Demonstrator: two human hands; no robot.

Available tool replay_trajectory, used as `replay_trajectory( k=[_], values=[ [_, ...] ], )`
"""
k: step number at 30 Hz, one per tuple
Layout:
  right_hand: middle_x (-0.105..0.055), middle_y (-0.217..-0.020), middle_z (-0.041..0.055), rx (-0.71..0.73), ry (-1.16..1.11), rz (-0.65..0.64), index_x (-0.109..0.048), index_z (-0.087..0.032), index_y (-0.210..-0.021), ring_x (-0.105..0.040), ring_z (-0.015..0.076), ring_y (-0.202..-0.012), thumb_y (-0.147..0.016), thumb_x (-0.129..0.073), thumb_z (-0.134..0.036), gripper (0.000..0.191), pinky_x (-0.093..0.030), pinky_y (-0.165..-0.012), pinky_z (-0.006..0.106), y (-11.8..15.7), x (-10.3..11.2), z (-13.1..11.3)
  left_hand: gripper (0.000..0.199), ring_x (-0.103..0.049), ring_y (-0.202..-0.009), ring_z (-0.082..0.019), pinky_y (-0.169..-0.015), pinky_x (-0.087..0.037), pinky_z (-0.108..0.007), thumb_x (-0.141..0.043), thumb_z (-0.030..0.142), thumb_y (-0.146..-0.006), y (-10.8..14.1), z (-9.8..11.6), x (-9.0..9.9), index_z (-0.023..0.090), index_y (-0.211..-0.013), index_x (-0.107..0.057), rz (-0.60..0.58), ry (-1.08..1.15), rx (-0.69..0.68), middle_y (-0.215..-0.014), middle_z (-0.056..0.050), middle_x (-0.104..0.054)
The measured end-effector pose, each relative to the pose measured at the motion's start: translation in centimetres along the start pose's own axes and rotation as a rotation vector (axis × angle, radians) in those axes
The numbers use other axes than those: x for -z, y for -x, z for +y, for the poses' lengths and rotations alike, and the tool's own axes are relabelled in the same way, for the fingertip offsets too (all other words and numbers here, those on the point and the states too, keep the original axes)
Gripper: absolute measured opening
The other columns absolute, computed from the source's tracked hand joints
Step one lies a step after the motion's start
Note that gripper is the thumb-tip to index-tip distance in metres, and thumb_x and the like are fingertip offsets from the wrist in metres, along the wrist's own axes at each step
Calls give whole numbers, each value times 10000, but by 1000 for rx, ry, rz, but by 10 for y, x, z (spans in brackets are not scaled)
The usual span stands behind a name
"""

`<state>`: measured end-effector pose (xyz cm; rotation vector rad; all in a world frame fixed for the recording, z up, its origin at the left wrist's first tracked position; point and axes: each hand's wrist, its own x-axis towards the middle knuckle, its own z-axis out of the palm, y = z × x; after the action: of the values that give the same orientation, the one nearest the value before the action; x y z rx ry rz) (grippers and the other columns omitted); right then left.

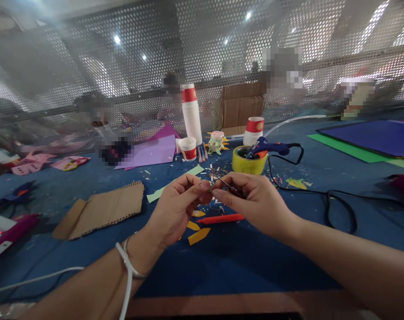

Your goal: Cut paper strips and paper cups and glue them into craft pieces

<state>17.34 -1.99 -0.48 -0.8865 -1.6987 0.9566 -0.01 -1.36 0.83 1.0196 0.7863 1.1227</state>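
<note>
Over the middle of the blue table, my left hand [183,202] pinches a tiny green piece, probably paper, mostly covered by the fingertips. My right hand [255,198] meets it fingertip to fingertip, closed around what looks like a pair of small scissors [224,183]; a thin metal blade points up and left, and the handle is largely hidden. Just below the hands lie a red marker [222,218] and several orange-yellow paper petals [198,236]. Paper scraps and a pale green strip [155,194] are spread behind the fingers.
A blue glue gun [267,146] rests on a yellow tape roll [248,162], its black cord trailing right. Behind stand stacked paper cups [191,120] and a decorated cup [217,141]. Cardboard [108,209] lies left, coloured sheets [365,138] right. A perforated metal screen [215,44] rises behind.
</note>
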Motion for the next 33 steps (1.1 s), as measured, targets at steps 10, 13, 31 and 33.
replay_trajectory(
  k=[10,13,31,33],
  values=[
    [-403,-594,-65,-88,-227,-45,-584,-180,-751,-324,76,-526,-886,-660,-462,322,-247,-471,244,-3,3,-1,241,-624,-613,-64,-593,-526,-136,-884,231,-656,-5,8,7,137,-697,-666,-2,157,136,-677,14,-670],
    [-400,-538,-65,-105,-300,-74,-560,-182,-725,-324,74,-492,-930,-564,-554,425,-220,-455,249,-2,1,-3,225,-631,-610,-61,-601,-547,-136,-874,194,-654,-5,12,9,119,-728,-675,39,229,135,-677,19,-666],
    [-405,-474,-68,-302,-379,-228,-685,-161,-846,-269,66,-423,-928,-537,-574,446,-172,-416,248,1,1,-11,272,-613,-484,-60,-516,-552,-133,-542,134,-919,-6,22,0,90,-672,-644,210,286,222,-590,-24,-661],
    [-404,-477,-66,-299,-380,-237,-683,-162,-841,-277,66,-427,-933,-530,-572,447,-169,-415,246,1,1,-12,282,-623,-492,-63,-519,-555,-132,-535,131,-927,-7,21,0,88,-673,-647,199,288,216,-595,-29,-668]
  ],
)
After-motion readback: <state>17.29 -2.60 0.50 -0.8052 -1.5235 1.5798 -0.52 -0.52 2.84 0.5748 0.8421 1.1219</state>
